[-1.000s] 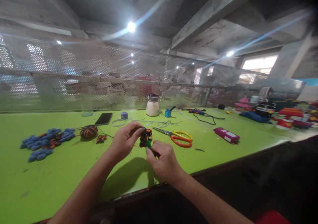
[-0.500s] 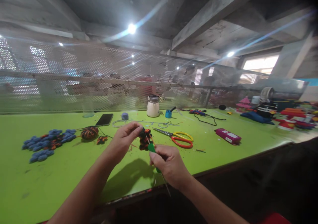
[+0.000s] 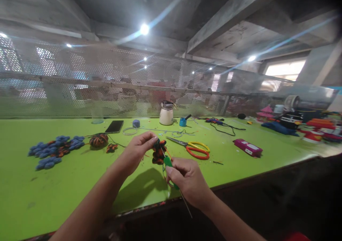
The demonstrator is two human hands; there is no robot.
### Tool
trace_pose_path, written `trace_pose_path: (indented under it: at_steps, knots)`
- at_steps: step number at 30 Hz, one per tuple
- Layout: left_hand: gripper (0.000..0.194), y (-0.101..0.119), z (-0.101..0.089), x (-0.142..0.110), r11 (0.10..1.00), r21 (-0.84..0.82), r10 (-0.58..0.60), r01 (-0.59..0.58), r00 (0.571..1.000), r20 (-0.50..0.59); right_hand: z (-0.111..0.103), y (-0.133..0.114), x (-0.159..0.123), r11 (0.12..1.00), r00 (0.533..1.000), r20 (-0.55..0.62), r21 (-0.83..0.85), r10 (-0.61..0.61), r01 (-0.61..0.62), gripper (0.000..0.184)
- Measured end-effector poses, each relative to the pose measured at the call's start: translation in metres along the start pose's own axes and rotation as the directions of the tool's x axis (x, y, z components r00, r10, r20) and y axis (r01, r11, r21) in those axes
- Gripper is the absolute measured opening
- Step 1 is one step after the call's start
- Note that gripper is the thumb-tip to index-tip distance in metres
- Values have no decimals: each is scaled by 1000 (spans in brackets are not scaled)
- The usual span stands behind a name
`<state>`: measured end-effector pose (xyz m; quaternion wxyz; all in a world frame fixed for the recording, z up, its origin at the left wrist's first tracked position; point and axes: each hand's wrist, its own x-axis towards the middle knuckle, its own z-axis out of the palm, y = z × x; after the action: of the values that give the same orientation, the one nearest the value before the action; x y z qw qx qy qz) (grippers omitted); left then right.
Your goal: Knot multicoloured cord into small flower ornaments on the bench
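My left hand (image 3: 141, 149) pinches the top of a dark and orange crocheted piece (image 3: 158, 155), held above the green table. In my right hand (image 3: 188, 179) is a crochet hook with a green handle (image 3: 167, 161); its thin metal shaft reaches up to the piece, and another thin metal end sticks out below the fist. Orange yarn runs from the piece toward my right fingers. Where the hook tip sits in the stitches is too small to make out. Scissors (image 3: 197, 150) with one yellow and one orange handle lie just beyond my right hand.
To the left are blue crocheted flowers (image 3: 48, 162), a brown-orange yarn ball (image 3: 98, 140), a small orange flower (image 3: 111, 148) and a phone (image 3: 114, 126). Behind stand a white jug (image 3: 166, 114) and a blue pot (image 3: 183, 121). A magenta box (image 3: 248, 148) lies right.
The view has shifted slightly, moving everything a little to the right. My right hand and the crochet hook have drawn slightly down and away from the piece; my left hand keeps its pinch.
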<state>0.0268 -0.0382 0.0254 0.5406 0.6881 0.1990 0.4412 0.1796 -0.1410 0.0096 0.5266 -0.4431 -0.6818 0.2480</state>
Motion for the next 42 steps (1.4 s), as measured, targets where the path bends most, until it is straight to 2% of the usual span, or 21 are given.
trace_pose_path:
  at_steps: [1,3,6,7,8,11,14,16,20,23,29,34,39,42]
  knots:
    - [19,0,1,0,999,-48,-19,19,1000,12,-1,-1,0,1000,1000,2,28,12,-12,29]
    - [18,0,3,-1,988,-141,-54,57,998,21,-1,-5,-1,967,994,29,228,110,-113,28]
    - [17,3,5,-2,965,-245,-89,92,996,26,0,-8,-2,754,962,140,599,233,-270,27]
    - [18,4,5,-2,959,-264,-95,101,995,35,0,-9,-3,706,960,162,651,227,-277,28]
    - [18,6,6,-3,954,-279,-100,109,994,45,0,-8,-3,698,963,173,663,206,-269,28]
    - [18,10,5,-6,940,-312,-117,137,990,83,-5,-3,-5,808,970,209,547,121,-218,29]
    - [16,13,5,-8,928,-336,-125,162,984,128,-15,-3,-6,941,959,281,310,49,-139,30]
    - [16,14,5,-8,925,-339,-121,169,980,159,-22,-7,-5,989,951,309,141,-5,-41,31]
    - [17,14,6,-8,925,-333,-128,182,976,179,-29,-15,-3,989,941,327,-81,-89,122,26]
    - [18,13,6,-8,921,-339,-148,190,978,145,-29,-17,-2,972,950,292,-165,-113,166,25]
    - [19,6,5,-3,951,-256,-158,172,985,74,-29,-14,-1,971,951,252,-111,-179,213,21]
    - [18,-4,2,6,979,-53,-202,196,969,-140,-33,-17,2,967,957,193,-92,-218,239,18]
    - [16,-5,-1,11,976,-73,-218,206,924,-313,-43,-39,-9,976,968,149,105,-203,189,20]
    - [14,-5,-2,11,967,-142,-244,211,925,-291,-51,-50,-9,949,972,36,229,-232,218,22]
